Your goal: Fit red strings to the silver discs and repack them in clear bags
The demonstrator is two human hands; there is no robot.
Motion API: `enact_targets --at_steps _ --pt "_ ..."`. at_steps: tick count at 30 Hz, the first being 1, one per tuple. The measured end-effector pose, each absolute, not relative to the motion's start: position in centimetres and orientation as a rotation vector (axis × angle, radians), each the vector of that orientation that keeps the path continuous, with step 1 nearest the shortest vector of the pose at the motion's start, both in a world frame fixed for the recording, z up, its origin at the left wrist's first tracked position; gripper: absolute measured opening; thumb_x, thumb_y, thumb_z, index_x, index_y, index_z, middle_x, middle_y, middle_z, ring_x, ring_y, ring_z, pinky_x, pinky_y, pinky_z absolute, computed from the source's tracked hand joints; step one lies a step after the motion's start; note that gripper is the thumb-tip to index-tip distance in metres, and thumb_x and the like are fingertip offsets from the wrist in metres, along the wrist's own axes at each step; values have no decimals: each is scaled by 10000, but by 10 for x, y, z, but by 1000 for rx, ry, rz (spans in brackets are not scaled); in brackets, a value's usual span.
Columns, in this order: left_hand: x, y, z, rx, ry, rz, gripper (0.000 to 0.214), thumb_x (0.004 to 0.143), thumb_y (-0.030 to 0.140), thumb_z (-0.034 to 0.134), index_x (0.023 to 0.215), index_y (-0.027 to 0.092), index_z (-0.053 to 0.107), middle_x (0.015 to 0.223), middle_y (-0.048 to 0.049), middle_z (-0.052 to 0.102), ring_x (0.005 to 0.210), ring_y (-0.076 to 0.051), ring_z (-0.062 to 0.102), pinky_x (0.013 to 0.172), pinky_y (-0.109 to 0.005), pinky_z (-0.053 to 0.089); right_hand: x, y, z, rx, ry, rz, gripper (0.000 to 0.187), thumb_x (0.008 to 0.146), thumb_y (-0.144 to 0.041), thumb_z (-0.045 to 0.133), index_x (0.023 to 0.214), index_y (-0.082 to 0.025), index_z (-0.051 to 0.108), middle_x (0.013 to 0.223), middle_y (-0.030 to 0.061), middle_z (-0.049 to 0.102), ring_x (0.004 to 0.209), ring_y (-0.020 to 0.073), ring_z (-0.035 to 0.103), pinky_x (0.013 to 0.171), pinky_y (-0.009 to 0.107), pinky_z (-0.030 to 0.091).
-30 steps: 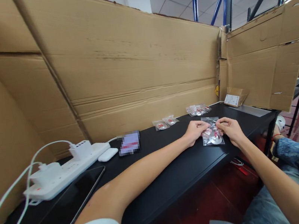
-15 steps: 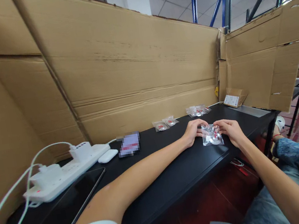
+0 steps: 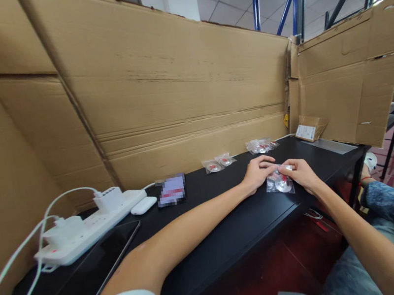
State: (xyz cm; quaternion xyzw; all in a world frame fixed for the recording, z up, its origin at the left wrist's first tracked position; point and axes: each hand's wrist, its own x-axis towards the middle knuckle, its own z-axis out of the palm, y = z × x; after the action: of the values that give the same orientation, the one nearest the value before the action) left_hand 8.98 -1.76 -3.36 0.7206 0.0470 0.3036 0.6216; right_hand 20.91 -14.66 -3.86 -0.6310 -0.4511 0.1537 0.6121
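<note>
A small clear plastic bag with a round, shiny whitish piece and a bit of red inside lies at the front of the black table. My left hand pinches the bag's upper left edge, thumb and fingers closed. From the other side, my right hand grips the upper right edge, its fingertips close to those of my left. Both hands partly cover the top of the bag. Farther back lie two similar bags side by side, and a cluster of bagged pieces sits to their right.
On the left are a white power strip with plugs and cables, a dark tablet, a white case and a blurred purple item. A cardboard wall stands behind. A labelled brown package rests at the far right.
My hands have come closer together at the bag's top edge, and the fingers now cover more of it. The bag has stayed almost in place.
</note>
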Motion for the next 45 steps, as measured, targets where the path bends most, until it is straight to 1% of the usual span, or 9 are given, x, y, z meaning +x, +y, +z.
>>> enact_targets --at_steps 5,11,21,28,32,36,38,42,45 --pt "93 -12 -37 1830 222 654 239 750 342 719 776 106 696 653 -53 691 576 -136 630 575 -234 475 209 -149 -38 -1412 -1031 400 356 612 -436 793 721 -112 694 519 -4 587 452 92 452 444 214 321" --pt "85 -1 -28 1936 194 516 327 817 430 643 726 116 660 607 -28 669 385 -71 485 414 -201 349 208 -148 -36 -1357 -967 481 373 576 -423 826 717 -103 695 568 40 647 465 96 496 467 219 383" --pt "80 8 -23 1939 139 455 301 882 340 582 687 113 617 497 9 583 356 -62 460 375 -182 329 213 -146 -37 -1298 -840 577 278 581 -293 823 736 -93 709 673 107 712 542 128 602 522 222 505" --pt "81 12 -25 1935 173 400 228 886 256 571 723 105 621 520 3 591 358 -55 461 386 -176 340 214 -144 -39 -1288 -849 522 165 628 -196 752 750 -101 693 645 74 698 509 108 594 512 206 514" --pt "89 32 -22 1976 474 550 143 865 175 567 765 100 637 618 -32 640 417 -62 520 423 -175 399 218 -144 -42 -1247 -772 494 158 674 -184 703 814 -118 668 749 107 727 601 148 665 574 235 547" --pt "106 70 -8 2000 736 744 225 919 206 481 785 106 632 594 -19 604 406 -60 483 422 -173 378 221 -142 -45 -1260 -769 502 144 713 -224 692 810 -125 655 770 133 728 607 169 675 564 261 550" --pt "116 88 1 2021 862 827 250 935 244 462 824 116 645 624 -36 621 447 -86 524 451 -193 397 222 -141 -46 -1277 -786 494 154 711 -238 702 804 -125 654 751 130 725 594 168 668 545 260 540" --pt "135 109 13 2087 1052 875 232 905 310 550 846 123 675 746 -89 680 660 -171 650 612 -266 482 221 -141 -47 -1275 -805 496 188 702 -271 717 802 -124 655 741 127 724 590 163 660 543 256 529" --pt "148 113 13 2137 1161 883 260 900 359 581 972 121 657 920 -95 690 829 -189 660 747 -330 514 221 -142 -47 -1277 -812 499 200 693 -275 717 807 -121 659 735 123 725 587 158 656 546 251 522"
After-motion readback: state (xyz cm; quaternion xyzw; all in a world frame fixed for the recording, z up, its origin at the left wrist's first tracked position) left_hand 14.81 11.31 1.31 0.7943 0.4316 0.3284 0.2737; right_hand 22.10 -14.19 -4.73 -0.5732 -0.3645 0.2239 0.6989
